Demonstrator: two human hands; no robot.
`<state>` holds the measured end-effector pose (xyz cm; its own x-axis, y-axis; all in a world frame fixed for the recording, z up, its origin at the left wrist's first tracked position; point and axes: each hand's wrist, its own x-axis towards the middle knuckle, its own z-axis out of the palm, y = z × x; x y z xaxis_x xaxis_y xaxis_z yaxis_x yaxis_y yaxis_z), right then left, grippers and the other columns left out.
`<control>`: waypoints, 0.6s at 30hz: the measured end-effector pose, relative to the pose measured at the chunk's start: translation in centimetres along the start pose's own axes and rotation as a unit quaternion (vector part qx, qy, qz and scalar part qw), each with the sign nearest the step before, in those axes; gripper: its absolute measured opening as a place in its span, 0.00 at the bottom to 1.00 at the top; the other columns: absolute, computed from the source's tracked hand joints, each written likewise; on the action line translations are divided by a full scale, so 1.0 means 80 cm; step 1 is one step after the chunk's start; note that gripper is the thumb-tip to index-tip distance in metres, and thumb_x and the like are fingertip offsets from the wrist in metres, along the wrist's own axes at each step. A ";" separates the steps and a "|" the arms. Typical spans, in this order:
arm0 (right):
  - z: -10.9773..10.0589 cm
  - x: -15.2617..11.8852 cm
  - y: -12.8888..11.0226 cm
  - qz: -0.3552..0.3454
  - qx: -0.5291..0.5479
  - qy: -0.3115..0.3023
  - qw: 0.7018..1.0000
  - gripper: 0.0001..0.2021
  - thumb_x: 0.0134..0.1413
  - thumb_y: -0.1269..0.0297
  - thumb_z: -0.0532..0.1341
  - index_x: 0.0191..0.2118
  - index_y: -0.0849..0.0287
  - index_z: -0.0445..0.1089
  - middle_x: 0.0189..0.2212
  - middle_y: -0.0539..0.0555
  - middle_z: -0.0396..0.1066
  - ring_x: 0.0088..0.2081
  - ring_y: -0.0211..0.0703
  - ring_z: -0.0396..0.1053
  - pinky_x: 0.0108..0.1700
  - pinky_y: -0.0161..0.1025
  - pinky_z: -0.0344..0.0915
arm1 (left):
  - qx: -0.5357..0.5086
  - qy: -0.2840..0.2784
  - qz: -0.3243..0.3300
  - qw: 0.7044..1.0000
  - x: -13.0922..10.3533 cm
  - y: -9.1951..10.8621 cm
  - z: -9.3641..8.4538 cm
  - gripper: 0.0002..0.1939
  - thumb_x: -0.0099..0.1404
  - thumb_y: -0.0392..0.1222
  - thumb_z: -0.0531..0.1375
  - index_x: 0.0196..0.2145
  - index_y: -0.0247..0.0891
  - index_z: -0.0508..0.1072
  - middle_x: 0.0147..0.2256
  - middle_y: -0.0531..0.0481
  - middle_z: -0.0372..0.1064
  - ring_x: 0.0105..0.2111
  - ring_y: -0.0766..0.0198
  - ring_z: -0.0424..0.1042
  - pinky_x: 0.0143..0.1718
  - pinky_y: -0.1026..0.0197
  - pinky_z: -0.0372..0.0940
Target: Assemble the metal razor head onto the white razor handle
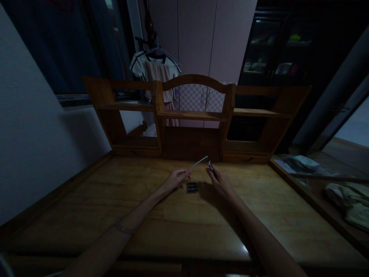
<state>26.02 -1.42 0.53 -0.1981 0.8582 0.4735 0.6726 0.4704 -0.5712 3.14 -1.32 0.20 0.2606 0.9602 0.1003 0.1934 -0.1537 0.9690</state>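
My left hand [178,178] is closed around the lower end of a slim white stick [198,163], which slants up and to the right above the desk. My right hand [221,182] grips what looks like a razor [210,166], with a shiny T-shaped head and a dark handle. The razor's head is close to the stick's free end, with a small gap between them. Between my hands, on the wood, lies a small dark block [191,187] with pale lines across it; its kind is too dim to make out.
The wooden desk [138,184] carries a shelf unit [190,115] along its back edge. A wall [43,142] bounds the left side. Papers [302,163] and folded cloth [350,204] lie lower on the right. Clothes on a hanger [157,69] hang behind the shelf.
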 end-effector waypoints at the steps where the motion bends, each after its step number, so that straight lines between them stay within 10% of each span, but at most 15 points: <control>1: 0.000 0.000 0.000 -0.001 0.000 -0.002 1.000 0.19 0.63 0.50 0.46 0.45 0.54 0.67 0.26 0.52 0.71 0.25 0.42 0.67 0.27 0.34 0.52 | -0.001 -0.001 0.001 1.000 -0.001 0.000 0.000 0.24 0.58 0.62 0.56 0.31 0.34 0.71 0.13 0.61 0.48 0.11 0.75 0.48 0.13 0.70 0.48; 18: 0.000 0.001 0.003 -0.002 -0.034 0.057 0.998 0.19 0.61 0.53 0.49 0.28 0.59 0.68 0.21 0.53 0.68 0.22 0.39 0.63 0.25 0.34 0.49 | -0.053 -0.021 0.006 0.998 0.002 -0.008 -0.003 0.27 0.59 0.63 0.54 0.30 0.32 0.73 0.13 0.62 0.42 0.12 0.75 0.42 0.14 0.68 0.36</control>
<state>26.19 -1.25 0.46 -0.1212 0.8263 0.5501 0.7191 0.4551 -0.5251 2.82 -1.00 -0.35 0.3023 0.9474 0.1048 0.0889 -0.1375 0.9865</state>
